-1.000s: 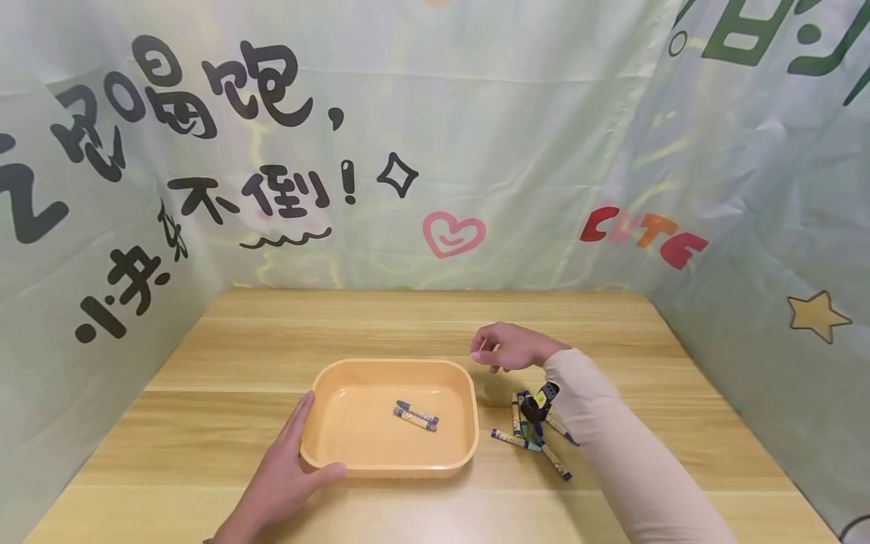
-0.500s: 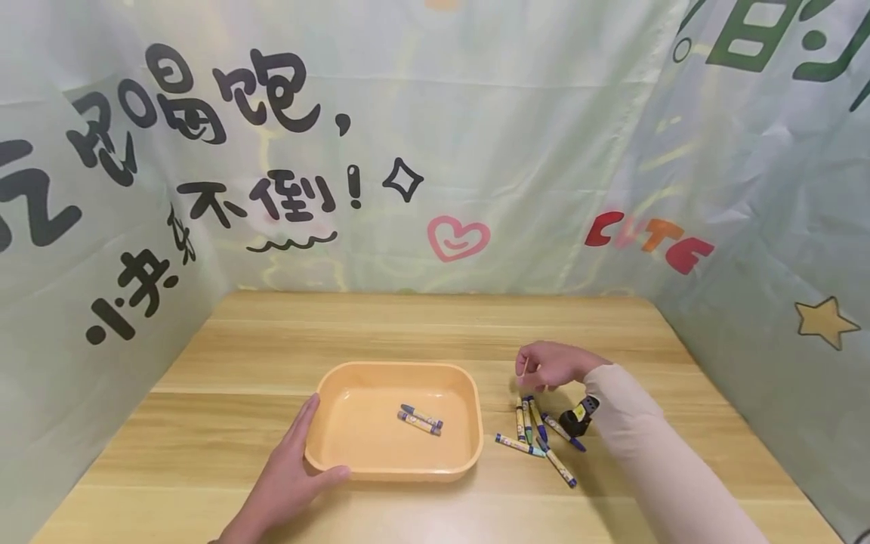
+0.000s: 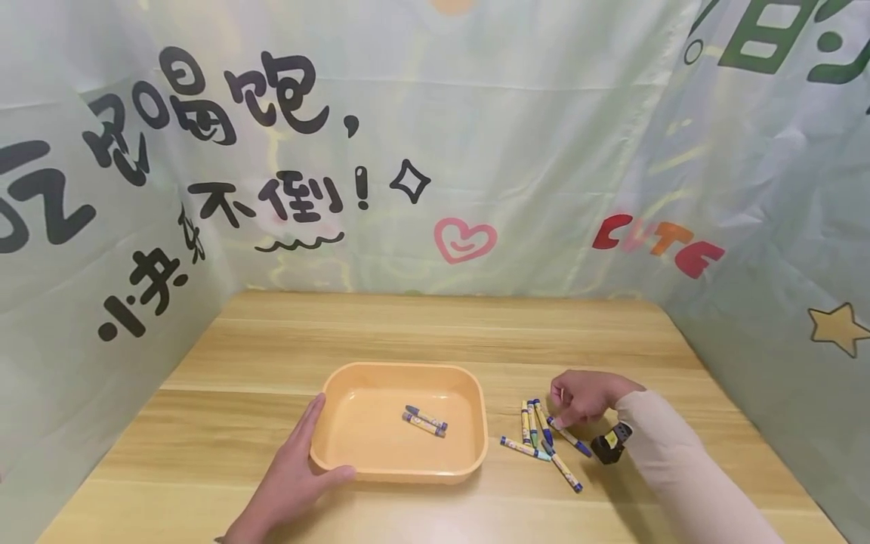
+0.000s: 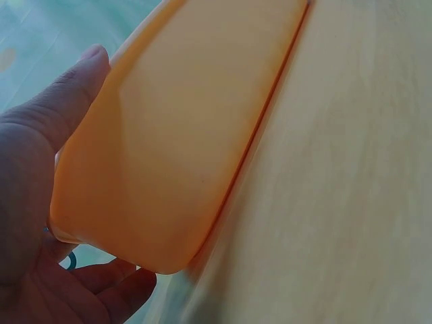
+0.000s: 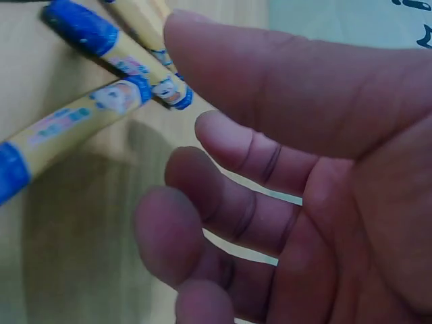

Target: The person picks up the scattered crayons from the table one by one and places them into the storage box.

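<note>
A pale orange plastic tray stands on the table in the head view. My left hand grips its left end, thumb along the near wall; in the left wrist view the left hand spans a tray corner. Two crayons lie inside the tray. On the table to its right, several yellow-wrapped crayons with blue ends lie in a loose heap. My right hand hovers over the heap's far right side. In the right wrist view the right hand has loosely bent, parted fingers holding nothing, near a crayon.
The wooden table meets printed cloth walls at the back and both sides. A small black device is worn at the right wrist.
My right hand has moved right and nearer, from beside the tray's far right corner to the crayon heap. My left hand stays on the tray. The head view has shifted slightly.
</note>
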{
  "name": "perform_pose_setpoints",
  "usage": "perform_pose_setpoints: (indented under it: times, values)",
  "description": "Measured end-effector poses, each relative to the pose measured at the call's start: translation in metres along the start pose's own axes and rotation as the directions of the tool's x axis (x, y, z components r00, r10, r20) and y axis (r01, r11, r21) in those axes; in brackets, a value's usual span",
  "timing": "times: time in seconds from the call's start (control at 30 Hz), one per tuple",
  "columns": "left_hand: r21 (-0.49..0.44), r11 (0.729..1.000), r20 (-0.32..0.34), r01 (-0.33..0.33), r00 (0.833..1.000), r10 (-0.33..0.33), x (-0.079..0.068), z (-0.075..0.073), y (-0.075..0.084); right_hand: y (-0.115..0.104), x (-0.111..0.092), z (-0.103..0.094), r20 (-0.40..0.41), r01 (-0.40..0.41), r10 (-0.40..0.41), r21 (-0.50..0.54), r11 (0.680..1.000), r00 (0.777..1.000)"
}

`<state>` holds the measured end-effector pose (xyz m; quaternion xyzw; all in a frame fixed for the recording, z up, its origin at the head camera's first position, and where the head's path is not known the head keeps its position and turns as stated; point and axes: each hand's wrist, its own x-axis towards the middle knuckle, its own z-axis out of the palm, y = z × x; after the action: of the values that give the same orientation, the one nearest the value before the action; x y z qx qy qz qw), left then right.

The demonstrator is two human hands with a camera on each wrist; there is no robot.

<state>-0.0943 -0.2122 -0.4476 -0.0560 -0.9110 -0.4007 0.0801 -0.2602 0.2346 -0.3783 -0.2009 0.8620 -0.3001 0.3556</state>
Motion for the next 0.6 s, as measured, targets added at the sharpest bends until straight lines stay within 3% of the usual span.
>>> perform_pose_setpoints:
  times: [0.33, 0.6]
  values:
    - [-0.008, 1.0, -0.001, 0.006, 1.0, -0.006, 0.001, 0.002, 0.0, 0.016, -0.002, 0.006, 0.018, 0.13, -0.129, -0.058, 0.99, 0.991]
    - [-0.003, 1.0, -0.003, 0.002, 1.0, -0.002, 0.001, 0.001, 0.0, 0.016, 0.0, 0.011, -0.033, 0.053, -0.055, -0.076, 0.996, 0.998]
